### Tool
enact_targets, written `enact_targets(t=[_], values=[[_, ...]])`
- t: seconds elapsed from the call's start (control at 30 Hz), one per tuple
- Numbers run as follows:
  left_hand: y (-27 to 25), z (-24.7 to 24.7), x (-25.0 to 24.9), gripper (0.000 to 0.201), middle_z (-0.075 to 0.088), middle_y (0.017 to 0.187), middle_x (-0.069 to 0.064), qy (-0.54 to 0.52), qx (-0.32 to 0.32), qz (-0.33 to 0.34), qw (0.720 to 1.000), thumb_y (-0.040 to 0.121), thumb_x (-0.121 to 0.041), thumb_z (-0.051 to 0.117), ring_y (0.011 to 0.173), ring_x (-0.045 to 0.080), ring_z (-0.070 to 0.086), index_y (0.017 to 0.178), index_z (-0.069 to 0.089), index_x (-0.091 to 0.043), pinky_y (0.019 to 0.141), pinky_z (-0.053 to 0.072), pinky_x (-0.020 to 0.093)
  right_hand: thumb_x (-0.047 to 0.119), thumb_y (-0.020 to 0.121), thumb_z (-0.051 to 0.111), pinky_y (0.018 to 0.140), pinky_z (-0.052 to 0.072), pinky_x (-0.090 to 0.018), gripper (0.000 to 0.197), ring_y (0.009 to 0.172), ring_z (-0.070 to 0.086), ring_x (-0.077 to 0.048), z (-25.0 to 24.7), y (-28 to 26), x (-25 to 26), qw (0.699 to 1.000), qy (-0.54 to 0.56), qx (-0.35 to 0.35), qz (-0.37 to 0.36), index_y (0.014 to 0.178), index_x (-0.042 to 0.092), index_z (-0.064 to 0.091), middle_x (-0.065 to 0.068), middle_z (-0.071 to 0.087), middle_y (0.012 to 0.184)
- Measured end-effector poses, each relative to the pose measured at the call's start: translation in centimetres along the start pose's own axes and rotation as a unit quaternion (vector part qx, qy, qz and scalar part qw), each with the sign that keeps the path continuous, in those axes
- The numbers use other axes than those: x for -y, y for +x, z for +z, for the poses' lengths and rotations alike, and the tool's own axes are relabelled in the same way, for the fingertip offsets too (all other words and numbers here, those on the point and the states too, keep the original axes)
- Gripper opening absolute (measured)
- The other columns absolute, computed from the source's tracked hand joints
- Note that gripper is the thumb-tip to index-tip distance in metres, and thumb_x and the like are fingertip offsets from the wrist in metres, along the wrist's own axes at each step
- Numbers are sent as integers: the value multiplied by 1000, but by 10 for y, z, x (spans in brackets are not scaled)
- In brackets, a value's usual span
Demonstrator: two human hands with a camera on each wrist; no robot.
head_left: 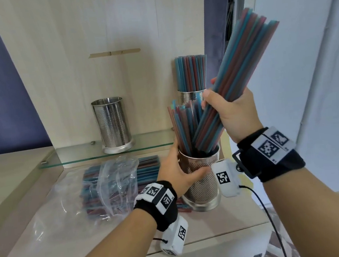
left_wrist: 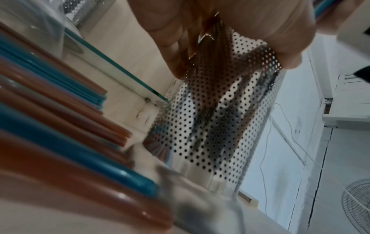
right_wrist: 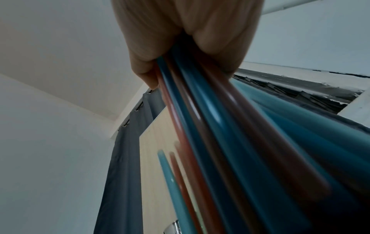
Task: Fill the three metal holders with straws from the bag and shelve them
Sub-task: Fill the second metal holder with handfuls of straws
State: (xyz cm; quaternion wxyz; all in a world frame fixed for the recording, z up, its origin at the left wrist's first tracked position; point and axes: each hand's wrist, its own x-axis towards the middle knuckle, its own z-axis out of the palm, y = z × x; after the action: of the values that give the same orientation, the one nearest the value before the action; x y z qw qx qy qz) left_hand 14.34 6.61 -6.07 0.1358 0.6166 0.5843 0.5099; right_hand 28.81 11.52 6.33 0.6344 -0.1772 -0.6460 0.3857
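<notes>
My left hand (head_left: 180, 171) grips the perforated metal holder (head_left: 203, 184) standing on the lower wooden surface; several blue and red straws stand in it. My right hand (head_left: 229, 112) holds a thick bundle of straws (head_left: 239, 75), tilted, its lower ends inside the holder's mouth. An empty holder (head_left: 113, 124) stands on the glass shelf (head_left: 80, 154). A full holder (head_left: 191, 79) stands behind at the back right. The clear plastic bag (head_left: 116, 182) with more straws lies to the left. In the left wrist view my fingers (left_wrist: 276, 31) wrap the holder wall (left_wrist: 218, 126). The right wrist view shows my fingers (right_wrist: 180, 31) round the bundle (right_wrist: 220, 126).
A wooden back panel (head_left: 95, 42) rises behind the shelf. A cable (head_left: 272, 217) hangs off the front right edge of the surface. White wall and door lie to the right.
</notes>
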Motion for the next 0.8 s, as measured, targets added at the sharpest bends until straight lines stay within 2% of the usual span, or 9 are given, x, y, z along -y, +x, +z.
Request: enact_targets(t=[0.1,0.17,0.23,0.3,0.37,0.47,0.57,0.7,0.8], values=[[-1,1,3,84,56,109,-35,-14,-5,4,1000,66,-40,86,105,-18,53,132,35,-45,90,44,5,11,85,72,72,57,-28,11,71,70,-15,5,-7,-17,1000,-26,-2,5,91,15,64,3,70,69],[0,2,5,87,54,109,-36,-14,-7,5,1000,65,-43,86,105,-19,52,134,33,-44,89,41,2,12,84,73,73,58,-30,12,73,72,-16,7,-12,-26,999,-36,-10,7,93,12,65,4,71,73],[0,3,6,89,53,108,-38,-11,-7,3,1000,65,-46,85,103,-21,50,136,31,-43,86,38,-1,16,82,74,74,59,-32,18,78,72,-18,7,-14,-32,999,-32,-27,6,97,9,66,-2,72,80],[-1,4,6,88,53,108,-37,-14,-6,0,1000,65,-47,85,103,-21,50,135,32,-44,85,38,-1,19,81,73,73,59,-30,24,78,72,-18,6,-14,-36,999,-32,-34,4,99,4,66,-6,72,83],[-1,4,6,88,56,110,-33,-25,-4,-5,1000,64,-45,85,104,-18,52,135,33,-43,86,40,1,17,83,73,71,57,-26,26,78,72,-14,8,-15,-41,999,-44,-12,14,102,2,65,-6,72,83],[-1,2,6,82,59,111,-31,-30,2,-8,1000,63,-46,86,103,-17,54,126,34,-53,85,42,3,29,81,73,83,58,-37,35,92,70,-12,12,-17,-52,994,-88,34,49,112,16,64,3,73,96],[1,-1,4,79,58,106,-36,-28,12,-12,999,60,-48,86,100,-22,53,116,32,-62,82,40,1,31,81,72,87,58,-43,37,98,69,-14,14,-18,-59,992,-102,38,63,115,21,63,3,73,103],[3,-6,4,86,60,113,-32,-22,29,-14,999,53,-62,83,108,-11,55,120,29,-66,93,47,20,22,84,72,85,59,-39,36,94,69,-9,20,-25,-60,990,-125,35,56,119,16,62,4,72,101],[4,-10,7,90,61,114,-28,-29,51,-23,998,50,-64,83,110,-7,56,126,34,-57,97,49,30,21,83,73,82,59,-29,39,90,67,-2,26,-33,-59,989,-143,5,35,118,20,57,10,69,98]])
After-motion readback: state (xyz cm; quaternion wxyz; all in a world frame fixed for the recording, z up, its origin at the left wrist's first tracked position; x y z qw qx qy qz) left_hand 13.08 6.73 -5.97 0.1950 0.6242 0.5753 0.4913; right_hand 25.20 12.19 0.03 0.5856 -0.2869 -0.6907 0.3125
